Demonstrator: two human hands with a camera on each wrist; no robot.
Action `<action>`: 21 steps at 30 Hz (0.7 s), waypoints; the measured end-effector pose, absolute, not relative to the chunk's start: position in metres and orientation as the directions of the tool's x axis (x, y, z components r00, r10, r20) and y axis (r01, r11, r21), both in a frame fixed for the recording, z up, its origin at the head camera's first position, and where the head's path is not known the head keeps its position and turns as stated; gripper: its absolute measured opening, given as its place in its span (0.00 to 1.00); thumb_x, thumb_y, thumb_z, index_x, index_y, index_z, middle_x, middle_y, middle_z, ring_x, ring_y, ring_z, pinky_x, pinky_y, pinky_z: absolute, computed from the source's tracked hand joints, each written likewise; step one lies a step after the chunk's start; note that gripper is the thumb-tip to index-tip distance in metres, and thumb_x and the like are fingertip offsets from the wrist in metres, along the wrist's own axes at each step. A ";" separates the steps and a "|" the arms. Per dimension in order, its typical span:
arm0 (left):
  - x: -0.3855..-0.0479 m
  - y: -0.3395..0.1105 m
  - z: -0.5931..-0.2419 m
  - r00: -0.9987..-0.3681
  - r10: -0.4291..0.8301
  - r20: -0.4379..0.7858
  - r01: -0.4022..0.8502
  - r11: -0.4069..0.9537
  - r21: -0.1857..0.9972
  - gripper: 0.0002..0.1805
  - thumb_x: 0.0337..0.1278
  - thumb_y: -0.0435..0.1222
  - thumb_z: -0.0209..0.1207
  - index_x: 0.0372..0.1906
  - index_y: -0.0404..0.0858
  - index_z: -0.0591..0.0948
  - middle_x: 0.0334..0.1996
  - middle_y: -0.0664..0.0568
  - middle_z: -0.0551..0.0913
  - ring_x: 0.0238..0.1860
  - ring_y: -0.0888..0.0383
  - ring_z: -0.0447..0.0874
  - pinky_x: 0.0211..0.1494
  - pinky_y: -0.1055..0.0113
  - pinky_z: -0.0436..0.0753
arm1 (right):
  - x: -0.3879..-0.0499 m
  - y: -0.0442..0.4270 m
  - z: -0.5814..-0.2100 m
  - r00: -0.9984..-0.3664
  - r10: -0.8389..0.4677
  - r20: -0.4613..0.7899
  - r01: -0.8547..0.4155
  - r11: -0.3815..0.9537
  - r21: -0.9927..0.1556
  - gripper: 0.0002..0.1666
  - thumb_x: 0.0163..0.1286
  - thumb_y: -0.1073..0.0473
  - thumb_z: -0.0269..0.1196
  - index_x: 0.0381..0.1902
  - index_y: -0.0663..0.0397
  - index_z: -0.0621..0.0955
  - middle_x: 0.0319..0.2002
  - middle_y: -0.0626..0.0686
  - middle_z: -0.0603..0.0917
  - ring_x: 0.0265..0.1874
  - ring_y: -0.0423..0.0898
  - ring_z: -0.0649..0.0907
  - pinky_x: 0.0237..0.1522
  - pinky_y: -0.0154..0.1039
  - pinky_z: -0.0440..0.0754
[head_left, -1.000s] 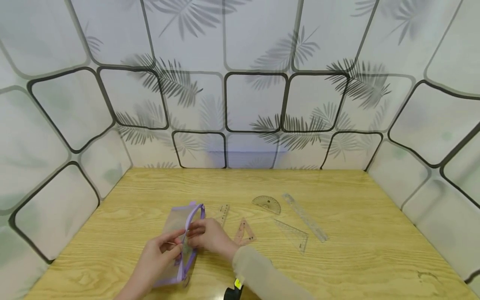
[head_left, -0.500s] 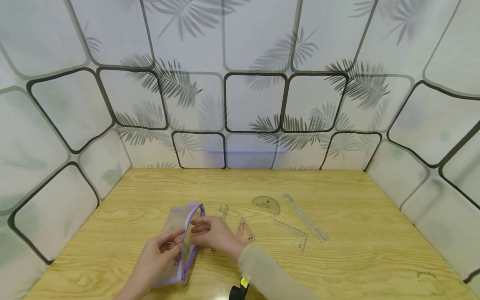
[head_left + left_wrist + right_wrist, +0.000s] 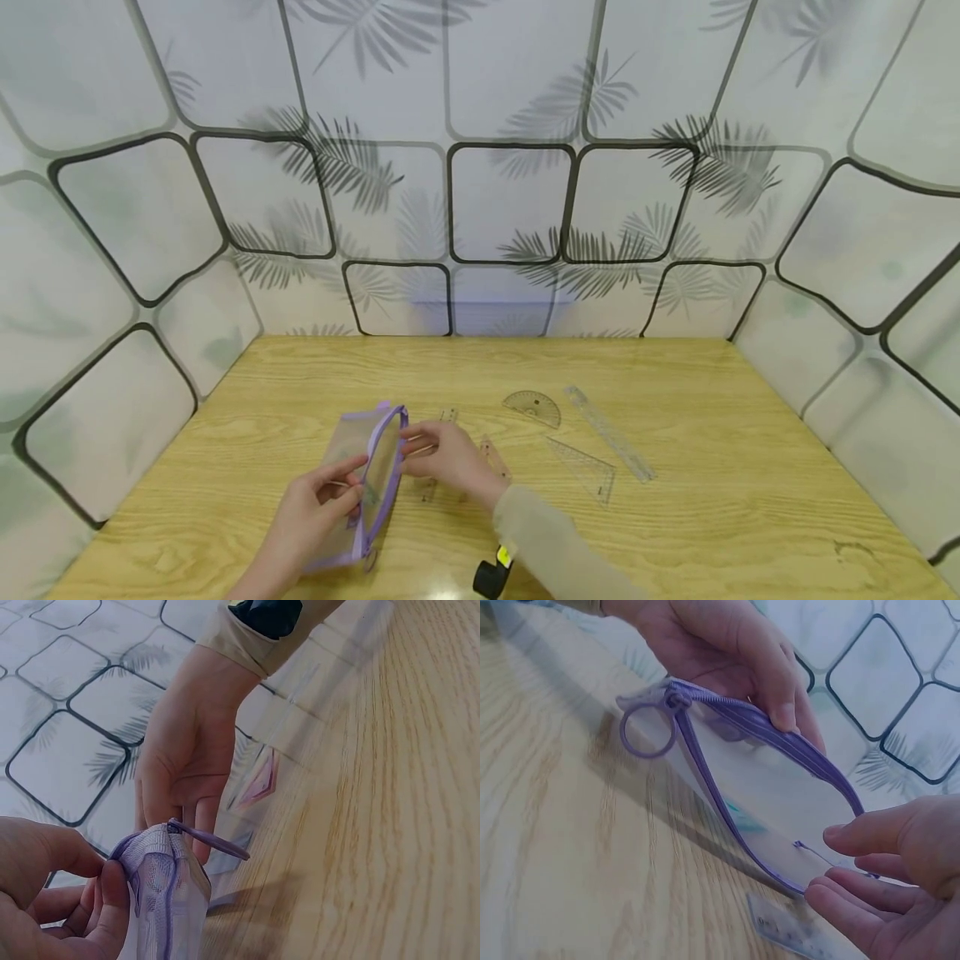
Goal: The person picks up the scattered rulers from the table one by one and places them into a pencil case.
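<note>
A see-through zip pouch (image 3: 347, 446) with purple edging stands on the table at the left, its zipped mouth spread toward the right. My left hand (image 3: 307, 504) pinches the near-left side of the mouth between thumb and fingers. At the opposite rim is my right hand (image 3: 453, 462), fingers loosely bent and nothing seen between them; whether they touch the rim I cannot tell. The right wrist view shows the ring zipper pull (image 3: 622, 735) at one end and a small teal patch (image 3: 744, 817) within the pouch. A short clear ruler (image 3: 427, 490) lies partly beneath the right hand.
Right of the hands lie a pink triangle (image 3: 491, 454), a protractor (image 3: 532, 407), a clear set square (image 3: 588, 468) and a long clear ruler (image 3: 611, 435). A patterned cloth (image 3: 510, 204) encloses the back and sides of the wooden table (image 3: 712, 467).
My right hand has drawn rightward, out of the pouch's mouth to its right rim. The mouth now gapes wider. My left hand keeps its pinch in nearly the same place.
</note>
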State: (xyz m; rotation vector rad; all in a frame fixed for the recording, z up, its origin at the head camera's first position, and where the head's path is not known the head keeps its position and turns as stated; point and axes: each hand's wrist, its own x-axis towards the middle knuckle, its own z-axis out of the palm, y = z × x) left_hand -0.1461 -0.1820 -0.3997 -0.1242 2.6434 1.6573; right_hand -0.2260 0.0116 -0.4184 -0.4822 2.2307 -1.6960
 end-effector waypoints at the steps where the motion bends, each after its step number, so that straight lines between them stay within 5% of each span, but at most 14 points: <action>1: -0.146 -0.182 -0.400 -0.997 -0.058 -0.056 -0.075 0.432 0.899 0.22 0.60 0.26 0.60 0.61 0.32 0.79 0.39 0.47 0.82 0.32 0.66 0.79 0.34 0.75 0.80 | -0.226 0.014 -0.418 -0.900 -0.434 -0.028 -0.097 0.264 -0.959 0.26 0.62 0.64 0.70 0.59 0.56 0.80 0.49 0.59 0.87 0.44 0.49 0.87 0.42 0.39 0.87; 21: -0.147 -0.183 -0.406 -0.996 -0.052 -0.076 -0.091 0.433 0.897 0.23 0.60 0.27 0.60 0.62 0.33 0.78 0.42 0.46 0.81 0.34 0.65 0.79 0.36 0.76 0.81 | -0.234 0.051 -0.408 -0.906 -0.423 -0.005 -0.160 0.354 -0.921 0.29 0.66 0.57 0.68 0.64 0.54 0.76 0.50 0.57 0.85 0.47 0.48 0.85 0.48 0.42 0.86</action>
